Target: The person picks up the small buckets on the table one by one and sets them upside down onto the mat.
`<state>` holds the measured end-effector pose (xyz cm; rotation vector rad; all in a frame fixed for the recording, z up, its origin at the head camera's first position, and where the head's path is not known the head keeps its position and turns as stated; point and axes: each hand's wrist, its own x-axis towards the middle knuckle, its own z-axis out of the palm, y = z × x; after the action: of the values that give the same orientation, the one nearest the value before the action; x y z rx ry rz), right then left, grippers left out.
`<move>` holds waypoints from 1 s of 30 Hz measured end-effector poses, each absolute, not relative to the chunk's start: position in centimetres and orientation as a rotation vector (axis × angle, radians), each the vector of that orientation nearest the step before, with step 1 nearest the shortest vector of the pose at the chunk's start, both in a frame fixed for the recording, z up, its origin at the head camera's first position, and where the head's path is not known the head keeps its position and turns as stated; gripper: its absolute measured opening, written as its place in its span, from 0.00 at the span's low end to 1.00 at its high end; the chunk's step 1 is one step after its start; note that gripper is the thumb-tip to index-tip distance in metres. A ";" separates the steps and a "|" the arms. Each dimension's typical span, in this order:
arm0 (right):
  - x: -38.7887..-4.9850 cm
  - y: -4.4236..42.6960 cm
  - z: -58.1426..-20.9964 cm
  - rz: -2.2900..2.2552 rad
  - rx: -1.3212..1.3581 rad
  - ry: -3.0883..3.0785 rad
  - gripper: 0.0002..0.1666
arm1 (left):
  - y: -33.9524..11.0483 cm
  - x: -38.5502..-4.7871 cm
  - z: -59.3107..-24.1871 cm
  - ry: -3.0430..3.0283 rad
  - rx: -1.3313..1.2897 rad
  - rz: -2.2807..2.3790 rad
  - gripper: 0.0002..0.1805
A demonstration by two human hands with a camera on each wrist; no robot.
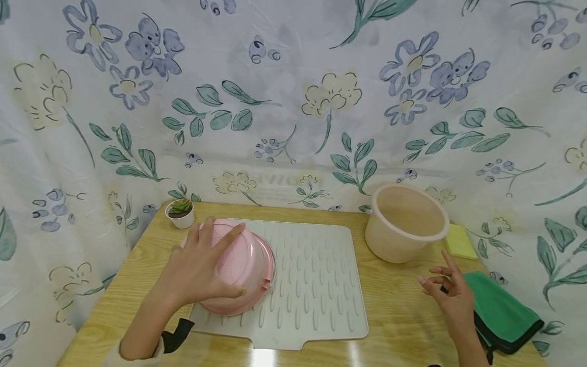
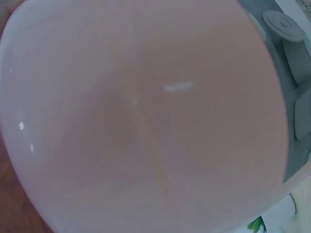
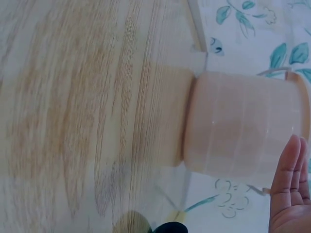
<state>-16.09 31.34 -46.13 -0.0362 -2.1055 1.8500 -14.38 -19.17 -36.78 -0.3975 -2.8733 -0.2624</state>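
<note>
In the head view a pink bowl stands upside down on the left part of a pale ridged drying mat. My left hand grips it from above, with thumb and fingers spread round its base. The bowl's smooth side fills most of the left wrist view. My right hand hovers over the table at the right, holding nothing, its fingers loosely extended. Nearest to it are a beige tub behind and a green cloth with black edging beside it.
A small potted succulent stands at the table's back left corner. Behind the tub's right side lies a yellow pad. A flower-patterned curtain closes off the back and sides of the wooden table.
</note>
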 end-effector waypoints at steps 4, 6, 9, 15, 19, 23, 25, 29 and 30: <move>-16.2 31.3 -46.1 1.848 -0.032 -2.107 0.48 | -19.1 -14.4 -36.7 -2.889 -0.389 -0.266 0.64; -16.2 31.3 -46.1 1.850 -0.028 -2.105 0.48 | -19.1 -14.5 -36.7 -2.895 -0.384 -0.268 0.64; -16.4 31.4 -46.0 1.834 -0.030 -2.117 0.48 | -19.0 -14.6 -36.7 -2.896 -0.383 -0.271 0.63; -16.8 31.3 -45.7 1.823 -0.034 -2.124 0.48 | -19.0 -15.2 -36.5 -2.918 -0.382 -0.273 0.63; -16.9 31.3 -45.5 1.821 -0.027 -2.131 0.49 | -19.1 -15.7 -36.5 -2.958 -0.367 -0.302 0.63; -17.0 31.5 -45.3 1.781 -0.039 -2.164 0.49 | -19.0 -16.4 -36.4 -2.987 -0.370 -0.321 0.63; -17.1 31.6 -45.2 1.761 -0.051 -2.182 0.50 | -18.8 -16.7 -36.4 -3.000 -0.379 -0.323 0.62; -17.3 31.8 -45.1 1.726 -0.062 -2.221 0.50 | -18.7 -17.1 -36.5 -3.016 -0.389 -0.305 0.62; -17.3 31.9 -45.1 1.715 -0.059 -2.230 0.50 | -18.8 -17.3 -36.6 -3.016 -0.392 -0.297 0.62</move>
<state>-17.32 31.88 -45.07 -0.0592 -2.2297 1.7155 -17.28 -18.76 -36.58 -0.3917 -3.0162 -0.2968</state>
